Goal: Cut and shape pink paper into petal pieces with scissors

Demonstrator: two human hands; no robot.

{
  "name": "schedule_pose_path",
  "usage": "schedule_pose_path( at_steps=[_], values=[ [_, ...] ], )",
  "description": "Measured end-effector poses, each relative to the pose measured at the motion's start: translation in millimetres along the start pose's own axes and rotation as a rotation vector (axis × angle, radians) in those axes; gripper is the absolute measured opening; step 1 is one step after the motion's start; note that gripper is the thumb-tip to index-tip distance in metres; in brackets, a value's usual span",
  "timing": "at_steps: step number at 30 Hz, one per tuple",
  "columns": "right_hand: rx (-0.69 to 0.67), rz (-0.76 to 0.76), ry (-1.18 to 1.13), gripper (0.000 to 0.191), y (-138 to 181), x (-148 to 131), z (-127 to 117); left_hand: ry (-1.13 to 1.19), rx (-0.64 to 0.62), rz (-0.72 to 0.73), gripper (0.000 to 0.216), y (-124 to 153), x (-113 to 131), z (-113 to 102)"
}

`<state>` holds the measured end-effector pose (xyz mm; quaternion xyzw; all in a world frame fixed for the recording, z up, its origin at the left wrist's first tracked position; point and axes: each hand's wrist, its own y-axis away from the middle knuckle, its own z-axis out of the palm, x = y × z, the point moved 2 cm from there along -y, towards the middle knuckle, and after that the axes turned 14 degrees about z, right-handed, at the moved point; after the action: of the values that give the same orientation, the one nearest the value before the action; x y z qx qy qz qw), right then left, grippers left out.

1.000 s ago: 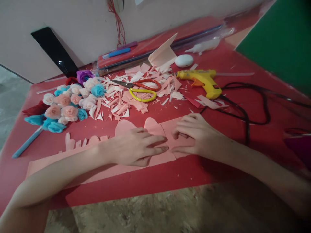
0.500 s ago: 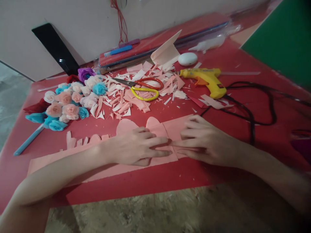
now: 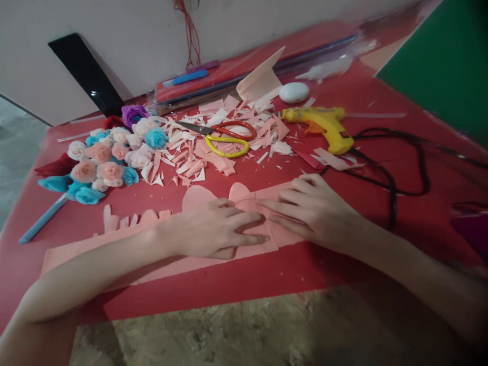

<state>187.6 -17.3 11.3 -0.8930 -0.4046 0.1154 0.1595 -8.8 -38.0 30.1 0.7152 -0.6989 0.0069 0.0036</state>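
My left hand [image 3: 217,231] lies flat on a long strip of pink paper [image 3: 61,256], fingers stretched to the right and pressing it to the table. From the right, my right hand [image 3: 318,213] rests on the same strip, its fingers extended, tips close to my left fingertips at a crease or overlapping edge. Whether the strip is folded or layered there I cannot tell. Two rounded pink paper shapes, a larger one [image 3: 197,197] and a smaller one [image 3: 240,191], stick out beyond my left hand. Part of the strip is hidden under my left forearm.
Scissors [image 3: 229,137] with red and yellow handles lie on a heap of paper scraps [image 3: 190,157]. Paper flowers [image 3: 109,170] are bunched at left. A yellow glue gun [image 3: 324,124] with black cord, a white oval object [image 3: 294,92] and a green board [image 3: 442,66] stand farther right.
My right hand has shifted slightly left and away from me, its index fingertip now farther onto the paper near my left fingers. My left hand has stayed almost still.
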Motion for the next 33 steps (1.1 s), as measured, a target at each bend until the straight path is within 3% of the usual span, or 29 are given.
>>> schedule_pose_path(
  at_steps=[10, 15, 21, 28, 33],
  values=[
    [-0.003, 0.045, 0.056, 0.029, 0, -2, 7, 0.008, -0.055, 0.005, 0.042, 0, 0, 0],
    [0.004, 0.072, 0.066, 0.031, -1, -4, 10, -0.013, -0.003, 0.026, 0.041, 0, 1, 1],
    [0.041, 0.237, -0.107, 0.028, 0, -2, 9, 0.031, 0.04, 0.04, 0.04, -1, -1, 2],
    [-0.037, 0.176, -0.209, 0.026, 2, -6, 12, 0.06, 0.046, 0.022, 0.041, 0, -3, 6],
    [0.017, 0.145, -0.148, 0.026, 3, -11, 8, 0.082, 0.063, 0.004, 0.042, 0, -3, 6]
  ],
)
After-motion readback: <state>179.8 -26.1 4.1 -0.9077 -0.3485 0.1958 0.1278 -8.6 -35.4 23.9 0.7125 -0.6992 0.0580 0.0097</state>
